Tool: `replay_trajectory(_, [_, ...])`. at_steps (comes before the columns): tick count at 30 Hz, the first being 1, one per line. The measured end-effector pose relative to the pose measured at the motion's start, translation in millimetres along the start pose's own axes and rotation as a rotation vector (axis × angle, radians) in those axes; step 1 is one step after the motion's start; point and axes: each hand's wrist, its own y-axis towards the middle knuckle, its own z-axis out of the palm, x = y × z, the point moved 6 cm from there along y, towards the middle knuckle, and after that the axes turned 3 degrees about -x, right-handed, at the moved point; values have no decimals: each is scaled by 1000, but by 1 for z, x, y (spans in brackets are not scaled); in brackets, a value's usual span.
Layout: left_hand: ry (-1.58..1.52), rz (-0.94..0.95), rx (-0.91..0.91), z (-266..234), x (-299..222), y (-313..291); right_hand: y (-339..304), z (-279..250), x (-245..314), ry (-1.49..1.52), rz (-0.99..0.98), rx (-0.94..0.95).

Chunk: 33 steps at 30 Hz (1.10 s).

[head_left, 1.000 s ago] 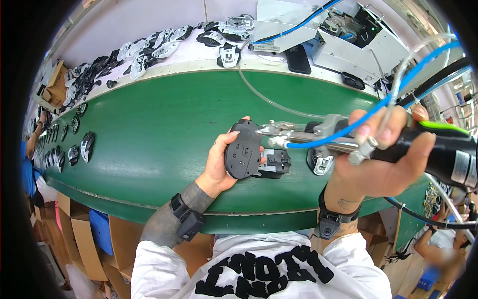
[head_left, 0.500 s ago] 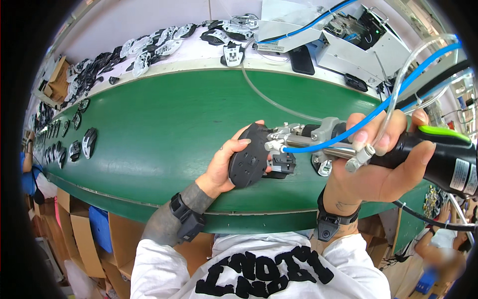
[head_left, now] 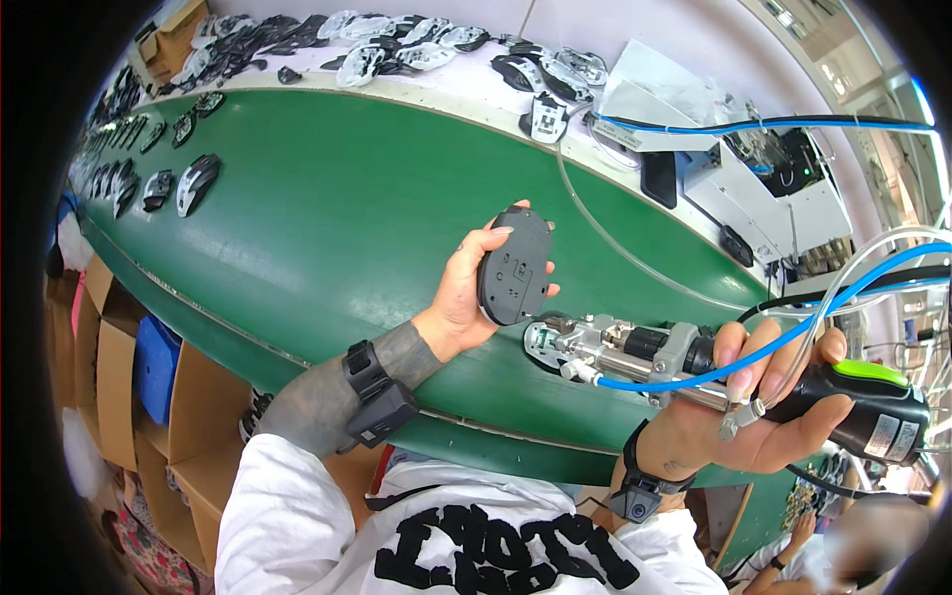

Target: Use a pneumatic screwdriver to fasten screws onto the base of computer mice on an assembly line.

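My left hand (head_left: 458, 297) is closed around a black computer mouse (head_left: 517, 275), its flat underside with small holes turned up toward me. The mouse hangs above the green belt, just up and left of the screwdriver's tip. In my right hand (head_left: 759, 431) is a powered screwdriver (head_left: 843, 412), black with a light green lever and a metal feed head at the front. A blue hose and a clear tube run to it. Beneath the metal head lies a white and black mouse part (head_left: 540, 339), partly hidden by it. Mouse and tip are apart.
The green belt (head_left: 357, 228) carries several mouse parts (head_left: 198, 185) at far left. On the white ledge behind lie many mouse shells (head_left: 362, 64) and a white machine (head_left: 769, 203). Cardboard boxes (head_left: 213, 412) stand below on the left. Another person (head_left: 793, 555) is at lower right.
My left hand has moved the mouse away from the screwdriver's tip and turned it more upright. The screwdriver now sits lower in view, over a mouse part. The whole view has tilted.
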Motion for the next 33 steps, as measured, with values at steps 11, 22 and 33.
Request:
replay_trajectory(11, [-68,28,72,3,-1,-2,-3,3,2,64,8,53])
replay_trajectory(22, [-95,27,58,6,0,-5,-9,10,-7,-46,-36,31])
replay_trajectory(33, [47,-4,-97,-12,15,4,-1,-1,23,-52,-31,8])
